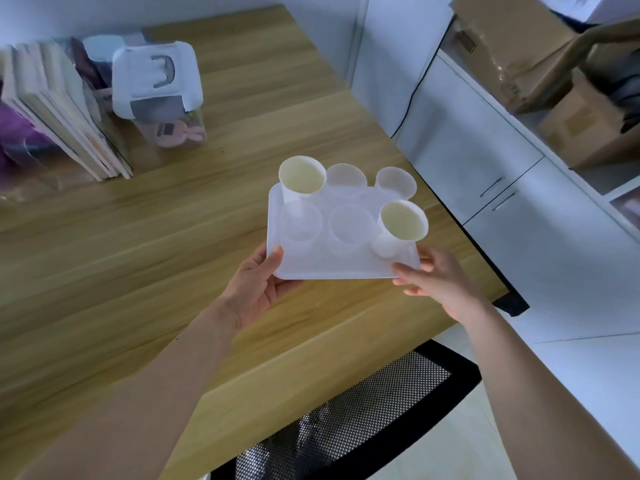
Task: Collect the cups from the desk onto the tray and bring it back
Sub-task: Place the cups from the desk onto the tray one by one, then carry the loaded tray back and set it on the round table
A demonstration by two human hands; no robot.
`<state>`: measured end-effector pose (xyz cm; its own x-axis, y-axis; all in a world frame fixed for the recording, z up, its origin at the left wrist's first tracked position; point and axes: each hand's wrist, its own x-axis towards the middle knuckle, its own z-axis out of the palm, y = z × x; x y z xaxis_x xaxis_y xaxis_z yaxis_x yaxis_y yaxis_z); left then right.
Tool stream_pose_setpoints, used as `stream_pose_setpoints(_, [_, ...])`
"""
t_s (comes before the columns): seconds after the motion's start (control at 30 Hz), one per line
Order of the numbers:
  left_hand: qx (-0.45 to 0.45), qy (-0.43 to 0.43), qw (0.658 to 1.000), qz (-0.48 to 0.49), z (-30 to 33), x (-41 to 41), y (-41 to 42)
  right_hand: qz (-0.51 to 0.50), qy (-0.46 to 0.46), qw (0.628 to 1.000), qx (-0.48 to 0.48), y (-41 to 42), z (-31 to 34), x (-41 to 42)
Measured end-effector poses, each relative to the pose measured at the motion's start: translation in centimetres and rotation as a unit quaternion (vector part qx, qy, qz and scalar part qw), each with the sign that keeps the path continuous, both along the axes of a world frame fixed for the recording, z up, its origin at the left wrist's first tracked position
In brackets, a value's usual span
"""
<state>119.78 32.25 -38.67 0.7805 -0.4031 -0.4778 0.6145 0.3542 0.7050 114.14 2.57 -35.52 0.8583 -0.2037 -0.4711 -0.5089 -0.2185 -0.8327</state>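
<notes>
Left hand (258,289) and right hand (434,278) each clamped on a near corner of the white tray (341,266), six cups aboard, two paper cups (302,180) upright, wooden desk (138,254) beneath

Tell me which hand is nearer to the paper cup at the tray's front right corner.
Right. The right hand grips the tray at its near right corner, just below that paper cup. The left hand holds the near left corner, across the tray from it.
</notes>
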Motion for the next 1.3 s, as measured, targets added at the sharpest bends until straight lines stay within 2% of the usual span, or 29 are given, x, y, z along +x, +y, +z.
stream_pose_setpoints(0.23, [-0.002, -0.005, 0.999, -0.045, 1.0, -0.8, -1.1, -0.101, -0.014, 0.993, 0.054, 0.5, 0.6, -3.9])
stream_pose_setpoints(0.63, [-0.029, -0.023, 0.985, -0.171, 3.5, -4.2, -5.1, -0.251, -0.099, 0.962, 0.045, 1.4, 3.1, -14.3])
stream_pose_setpoints(1.03, [-0.005, -0.064, 0.933, -0.355, 4.8, -11.5, -10.5, -0.434, -0.099, 0.895, 0.029, 2.4, 4.5, -28.5])
stream_pose_setpoints(1.3, [-0.012, -0.064, 0.899, -0.434, 5.7, -18.3, -14.3, -0.524, -0.086, 0.847, 0.019, 3.2, 5.0, -38.2])
